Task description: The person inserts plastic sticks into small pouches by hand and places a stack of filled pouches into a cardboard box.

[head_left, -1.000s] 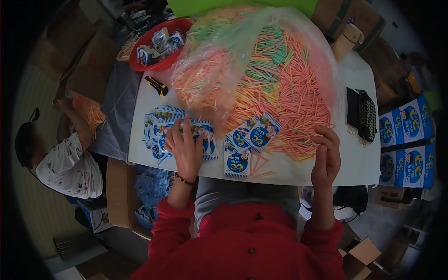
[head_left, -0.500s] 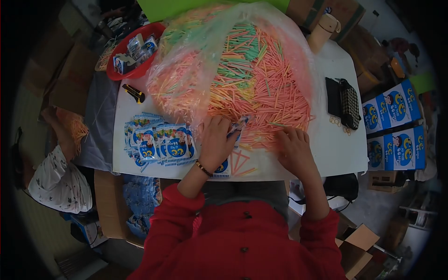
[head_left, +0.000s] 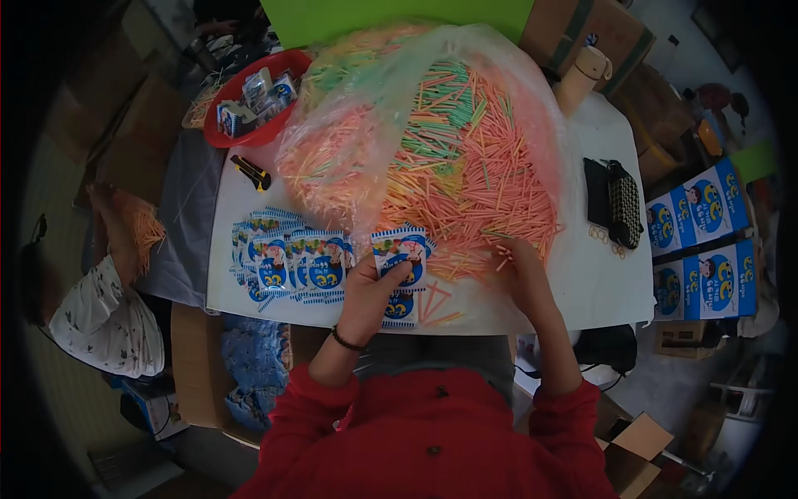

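My left hand [head_left: 368, 295] pinches a blue and white printed packet [head_left: 402, 251] between thumb and fingers, above the table's front edge. Under it lies another packet [head_left: 400, 308]. My right hand [head_left: 517, 270] is closed at the near right side of the pile of coloured sticks [head_left: 507, 175], with a few pink stick ends showing at its fingertips. Clear plastic film [head_left: 378, 133] partly covers the pile. Left of my left hand, overlapping packets [head_left: 312, 264] are spread on the white table [head_left: 603, 291].
A red bowl of packets [head_left: 218, 125] and a yellow and black cutter [head_left: 251, 172] are at the left. A tan bottle [head_left: 580, 79] and a patterned pouch [head_left: 624, 205] stand or lie at the right. A co-worker [head_left: 108, 320] sits at far left, near printed boxes' opposite side.
My left hand has moved right from the spread packets to the smaller group and lifted a packet. My right hand has moved left to the sticks and closed on some.
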Motion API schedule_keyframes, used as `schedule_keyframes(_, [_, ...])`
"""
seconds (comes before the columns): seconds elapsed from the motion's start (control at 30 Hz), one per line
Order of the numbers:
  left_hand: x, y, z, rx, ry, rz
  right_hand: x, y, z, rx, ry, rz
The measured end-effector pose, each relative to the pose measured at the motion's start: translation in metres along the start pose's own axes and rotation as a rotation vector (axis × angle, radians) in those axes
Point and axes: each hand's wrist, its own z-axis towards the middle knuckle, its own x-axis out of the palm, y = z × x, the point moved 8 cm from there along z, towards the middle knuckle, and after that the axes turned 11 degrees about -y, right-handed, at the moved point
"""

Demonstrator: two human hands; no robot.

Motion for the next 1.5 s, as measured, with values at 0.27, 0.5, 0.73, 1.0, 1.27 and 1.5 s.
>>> schedule_keyframes(0.27, [0.007, 0.008, 0.001, -0.1, 0.029, -0.109, 0.028, 0.015, -0.009, 0.31, -0.225, 0.738])
schedule_keyframes(0.5, [0.003, 0.016, 0.004, -0.255, -0.015, -0.177, 0.04, 0.0, 0.004, 0.239, -0.259, 0.642])
schedule_keyframes(0.73, [0.011, 0.009, 0.005, -0.288, 0.009, -0.192, 0.038, -0.026, 0.016, 0.697, -0.445, 1.458])
schedule_keyframes(1.0, [0.01, 0.018, 0.01, -0.268, 0.052, -0.276, 0.052, -0.025, 0.004, 0.738, -0.331, 1.231])
schedule_keyframes(1.27, [0.014, 0.026, 0.006, -0.194, 0.115, -0.141, 0.03, -0.008, 0.019, 0.604, -0.308, 1.434])
schedule_keyframes(1.5, [0.012, 0.022, 0.006, -0.157, 0.066, -0.137, 0.037, -0.009, 0.012, 0.284, -0.19, 0.715])
